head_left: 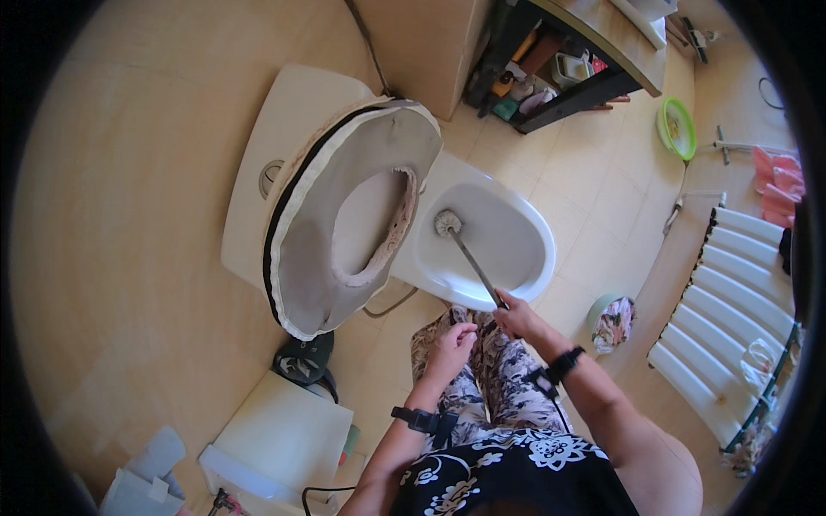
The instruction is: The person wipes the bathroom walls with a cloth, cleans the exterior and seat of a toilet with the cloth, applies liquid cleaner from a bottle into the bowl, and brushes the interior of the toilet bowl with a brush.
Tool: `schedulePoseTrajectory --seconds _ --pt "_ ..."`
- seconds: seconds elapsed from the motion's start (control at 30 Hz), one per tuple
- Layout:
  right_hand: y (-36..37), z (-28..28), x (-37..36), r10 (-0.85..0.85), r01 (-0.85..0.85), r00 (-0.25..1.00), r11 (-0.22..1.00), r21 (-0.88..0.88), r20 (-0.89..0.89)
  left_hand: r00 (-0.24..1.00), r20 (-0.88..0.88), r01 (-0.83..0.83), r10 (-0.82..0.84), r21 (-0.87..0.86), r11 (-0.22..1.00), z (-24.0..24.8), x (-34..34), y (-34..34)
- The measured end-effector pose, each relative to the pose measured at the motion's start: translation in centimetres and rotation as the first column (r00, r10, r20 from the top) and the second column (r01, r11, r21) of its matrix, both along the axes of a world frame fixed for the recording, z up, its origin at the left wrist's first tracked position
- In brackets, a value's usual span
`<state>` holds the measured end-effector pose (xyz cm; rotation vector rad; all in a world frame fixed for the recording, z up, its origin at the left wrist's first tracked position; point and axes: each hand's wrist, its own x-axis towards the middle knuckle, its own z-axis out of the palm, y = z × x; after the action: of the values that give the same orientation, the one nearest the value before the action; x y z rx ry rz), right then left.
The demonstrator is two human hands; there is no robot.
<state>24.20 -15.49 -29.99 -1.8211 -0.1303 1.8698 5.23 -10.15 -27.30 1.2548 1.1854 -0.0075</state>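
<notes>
My right hand (515, 316) is closed round the handle of a toilet brush (472, 260). Its round white head rests against the inner wall of the white toilet bowl (540, 225), on the side toward the seat. In front of my thighs is my left hand (451, 351), its fingers curled in with nothing visible in them. The toilet seat and lid (303, 258) stand raised against the cistern (314, 86), with a pale fabric cover and a fuzzy pinkish ring round the opening.
A white radiator (731, 314) runs along the right wall, pink cloths (779, 185) hanging above it. Near it stands a small bin (612, 322) with a patterned liner. A green basin (676, 130) leans farther back, beyond a wooden-topped cabinet (594, 30). A pale box-like unit (280, 430) is lower left.
</notes>
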Motion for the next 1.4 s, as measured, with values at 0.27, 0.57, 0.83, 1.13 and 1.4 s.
schedulePoseTrajectory --seconds 0.27,0.57,0.83,1.13,1.4 --pt "-0.3 1.7 3.4 -0.39 0.374 0.913 0.918 -0.132 -0.123 1.0 -0.012 -0.029 0.029 -0.016 0.999 0.1 0.8 0.9" --pt "-11.1 5.5 7.2 -0.193 0.218 0.974 0.934 -0.282 0.117 0.991 0.01 -0.135 0.136 -0.008 0.991 -0.8 -1.0 -0.2" --pt "-3.7 2.4 6.3 0.033 -0.019 0.987 0.996 -0.087 0.158 0.993 0.009 -0.117 0.117 0.045 0.992 0.2 -0.4 -0.3" --pt "-2.8 6.1 5.8 0.42 -0.42 0.907 0.904 -0.076 -0.028 0.997 0.029 -0.067 0.066 0.007 0.998 0.7 0.9 -0.4" --pt "-14.0 6.8 14.1 0.829 -0.838 0.361 0.489 -0.241 0.427 0.995 -0.015 -0.095 0.096 0.064 0.993 0.5 -0.4 -0.8"
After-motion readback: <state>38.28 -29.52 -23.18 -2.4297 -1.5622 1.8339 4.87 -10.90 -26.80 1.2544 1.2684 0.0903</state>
